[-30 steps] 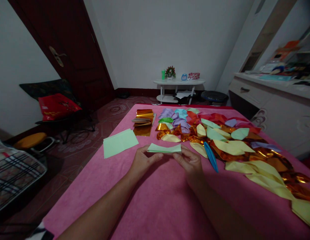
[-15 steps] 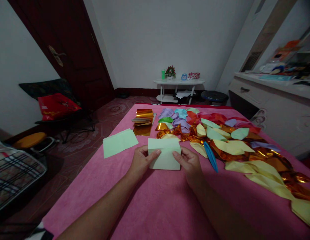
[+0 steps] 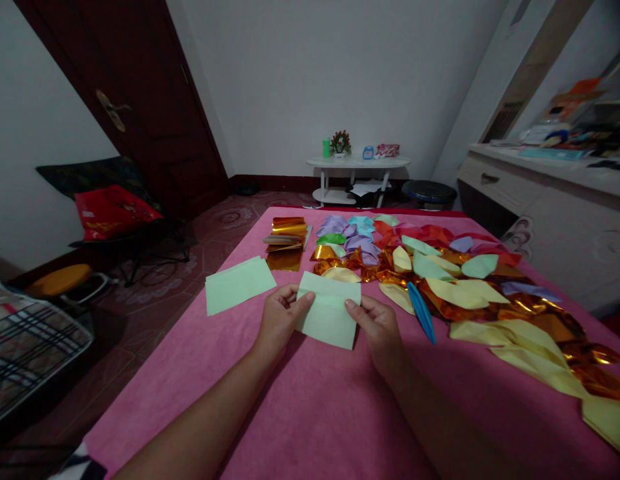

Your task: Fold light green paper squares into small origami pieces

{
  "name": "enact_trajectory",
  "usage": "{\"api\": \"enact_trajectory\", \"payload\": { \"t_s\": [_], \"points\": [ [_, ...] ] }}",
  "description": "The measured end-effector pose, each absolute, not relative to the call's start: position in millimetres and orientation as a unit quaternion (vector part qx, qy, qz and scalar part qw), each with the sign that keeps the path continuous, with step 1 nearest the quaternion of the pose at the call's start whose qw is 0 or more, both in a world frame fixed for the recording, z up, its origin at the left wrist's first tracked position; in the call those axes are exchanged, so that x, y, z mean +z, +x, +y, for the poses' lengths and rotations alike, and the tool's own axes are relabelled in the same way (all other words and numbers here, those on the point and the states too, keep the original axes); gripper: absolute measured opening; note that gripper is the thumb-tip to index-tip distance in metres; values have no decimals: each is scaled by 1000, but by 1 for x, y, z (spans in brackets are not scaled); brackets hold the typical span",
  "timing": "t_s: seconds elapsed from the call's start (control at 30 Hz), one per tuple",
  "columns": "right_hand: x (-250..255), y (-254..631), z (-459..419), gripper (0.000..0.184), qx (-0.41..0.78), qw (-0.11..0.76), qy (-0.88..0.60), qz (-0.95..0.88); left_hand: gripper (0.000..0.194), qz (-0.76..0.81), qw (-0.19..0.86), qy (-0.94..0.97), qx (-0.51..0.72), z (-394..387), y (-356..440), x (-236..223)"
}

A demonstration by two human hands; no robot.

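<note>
A pale green sheet of paper (image 3: 331, 313) is held between my two hands above the pink cloth, slightly tilted, with a faint crease across its upper part. My left hand (image 3: 281, 317) pinches its left edge, thumb on top and fingers behind. At the right edge my right hand (image 3: 381, 325) grips it the same way. To the left lies a stack of pale green paper (image 3: 240, 285). Beyond the hands sits a pile of gold foil sheets (image 3: 286, 245), partly curled. Close to my right hand is a blue folded paper piece (image 3: 421, 312).
Folded papers in yellow (image 3: 465, 293), purple, red and gold spread over the right side of the pink-covered table (image 3: 310, 427). A white side table (image 3: 357, 162) stands by the wall. At left is a chair with a red bag (image 3: 115, 212); a dresser (image 3: 555, 193) is at right.
The sheet has turned clockwise, and its raised upper fold now lies flatter. My left hand has shifted slightly up and left along its edge.
</note>
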State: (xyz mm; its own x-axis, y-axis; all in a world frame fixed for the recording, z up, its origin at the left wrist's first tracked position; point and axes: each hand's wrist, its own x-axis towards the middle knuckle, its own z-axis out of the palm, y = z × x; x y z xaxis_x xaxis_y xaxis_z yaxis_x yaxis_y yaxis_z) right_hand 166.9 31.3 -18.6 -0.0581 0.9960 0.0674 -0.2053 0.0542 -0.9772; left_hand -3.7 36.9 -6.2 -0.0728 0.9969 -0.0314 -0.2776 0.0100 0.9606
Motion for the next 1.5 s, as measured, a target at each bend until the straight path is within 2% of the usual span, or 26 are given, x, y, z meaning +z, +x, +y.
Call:
{"api": "enact_trajectory", "payload": {
  "t_s": [0.2,0.33,0.57,0.8,1.33,1.5],
  "points": [
    [-23,168,33,34,540,541,-425,-484,56,449,542,401,586,38,-4,-5],
    [-22,168,32,34,534,540,-428,-489,61,447,531,422,582,37,-4,-3],
    [-22,168,33,32,545,548,-422,-473,58,449,532,431,574,38,-3,-7],
    [-26,168,36,30,557,550,-416,-463,36,447,540,444,558,36,-2,-9],
    [-34,168,40,23,557,560,-426,-442,33,444,544,473,532,37,-1,-15],
    [-34,167,40,30,559,551,-430,-446,33,437,541,488,527,37,0,-18]
  ]
}}
